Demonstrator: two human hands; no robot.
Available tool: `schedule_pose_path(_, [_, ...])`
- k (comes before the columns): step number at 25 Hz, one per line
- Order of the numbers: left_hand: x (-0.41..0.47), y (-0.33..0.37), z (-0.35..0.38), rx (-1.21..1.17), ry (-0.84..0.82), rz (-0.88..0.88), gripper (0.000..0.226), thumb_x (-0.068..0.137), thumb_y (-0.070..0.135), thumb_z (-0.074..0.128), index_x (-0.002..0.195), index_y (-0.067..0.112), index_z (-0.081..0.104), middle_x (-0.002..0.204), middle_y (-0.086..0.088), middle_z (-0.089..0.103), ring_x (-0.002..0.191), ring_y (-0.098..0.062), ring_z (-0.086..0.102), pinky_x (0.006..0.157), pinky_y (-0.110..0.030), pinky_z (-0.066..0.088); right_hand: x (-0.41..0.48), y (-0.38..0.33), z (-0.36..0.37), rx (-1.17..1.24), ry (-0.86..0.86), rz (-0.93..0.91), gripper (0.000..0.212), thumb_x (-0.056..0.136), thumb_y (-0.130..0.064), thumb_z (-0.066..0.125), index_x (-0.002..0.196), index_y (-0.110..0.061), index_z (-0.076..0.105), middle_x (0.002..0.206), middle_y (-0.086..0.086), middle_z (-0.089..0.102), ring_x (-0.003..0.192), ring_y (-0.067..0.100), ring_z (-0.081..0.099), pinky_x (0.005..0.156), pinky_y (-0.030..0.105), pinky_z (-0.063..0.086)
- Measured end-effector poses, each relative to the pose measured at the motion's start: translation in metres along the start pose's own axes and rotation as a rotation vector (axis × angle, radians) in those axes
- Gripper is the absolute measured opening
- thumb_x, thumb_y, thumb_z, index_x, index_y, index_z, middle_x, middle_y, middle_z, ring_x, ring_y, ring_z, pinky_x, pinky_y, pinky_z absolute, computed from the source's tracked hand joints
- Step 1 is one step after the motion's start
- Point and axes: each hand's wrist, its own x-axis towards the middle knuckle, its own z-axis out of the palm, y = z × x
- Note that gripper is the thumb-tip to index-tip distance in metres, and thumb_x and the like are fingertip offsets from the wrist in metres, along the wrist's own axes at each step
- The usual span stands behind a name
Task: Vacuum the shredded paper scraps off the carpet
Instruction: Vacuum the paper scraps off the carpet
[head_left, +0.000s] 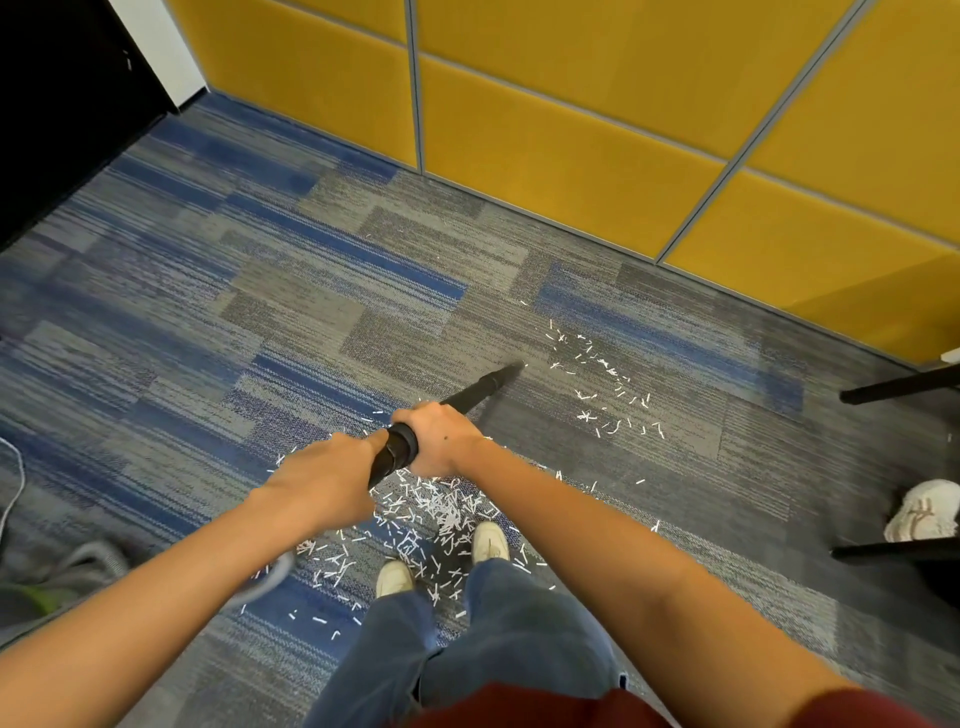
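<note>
From the head view, the left hand (324, 480) and right hand (439, 439) are both wrapped round the black vacuum tube (478, 389) at its thick collar, with the tip low over the carpet (260, 291). The paper scraps (602, 384) lie thin just beyond the tip and dense by the shoes (488, 540). The tube looks stiff and light, so 2 hands at the collar should steer it, while the featherweight scraps may scatter

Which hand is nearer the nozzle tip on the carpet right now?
Right. The right hand grips the wand closer to the nozzle tip; the left hand holds its rear end, farther back.
</note>
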Motion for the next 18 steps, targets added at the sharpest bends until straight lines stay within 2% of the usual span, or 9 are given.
schedule_pose_path(3, [0.002, 0.002, -0.002, -0.01, 0.0, -0.013, 0.071, 0.084, 0.006, 0.051, 0.145, 0.031, 0.026, 0.081, 0.003, 0.047, 0.07, -0.015, 0.057, 0.055, -0.024, 0.044, 0.002, 0.003, -0.002, -0.004, -0.007, 0.003, 0.028, 0.081, -0.018, 0.064, 0.107, -0.011, 0.06, 0.097, 0.011, 0.06, 0.093, 0.028, 0.058, 0.081, 0.036, 0.049])
schedule_pose_path(7, [0.011, 0.025, -0.005, 0.011, 0.011, 0.042, 0.068, 0.085, 0.009, 0.053, 0.145, 0.027, 0.027, 0.077, 0.004, 0.042, 0.073, -0.017, 0.053, 0.061, -0.026, 0.044, -0.005, 0.029, -0.003, -0.041, 0.003, 0.051, 0.025, 0.077, -0.017, 0.066, 0.1, -0.015, 0.057, 0.097, 0.01, 0.06, 0.092, 0.028, 0.058, 0.082, 0.039, 0.051])
schedule_pose_path(12, [0.027, 0.061, -0.006, 0.003, 0.015, 0.112, 0.065, 0.085, 0.009, 0.053, 0.144, 0.024, 0.029, 0.088, 0.0, 0.049, 0.078, -0.02, 0.054, 0.074, -0.032, 0.052, -0.027, 0.069, -0.008, -0.046, 0.009, 0.119, 0.03, 0.078, -0.017, 0.065, 0.107, -0.014, 0.057, 0.098, 0.01, 0.062, 0.095, 0.028, 0.057, 0.082, 0.037, 0.05])
schedule_pose_path(18, [0.039, 0.085, -0.006, 0.013, 0.008, 0.149, 0.061, 0.086, 0.01, 0.053, 0.142, 0.022, 0.031, 0.079, 0.003, 0.044, 0.075, -0.019, 0.052, 0.064, -0.027, 0.045, -0.036, 0.095, -0.01, -0.045, 0.011, 0.162, 0.031, 0.076, -0.014, 0.064, 0.107, -0.014, 0.059, 0.098, 0.011, 0.061, 0.094, 0.029, 0.059, 0.081, 0.038, 0.051])
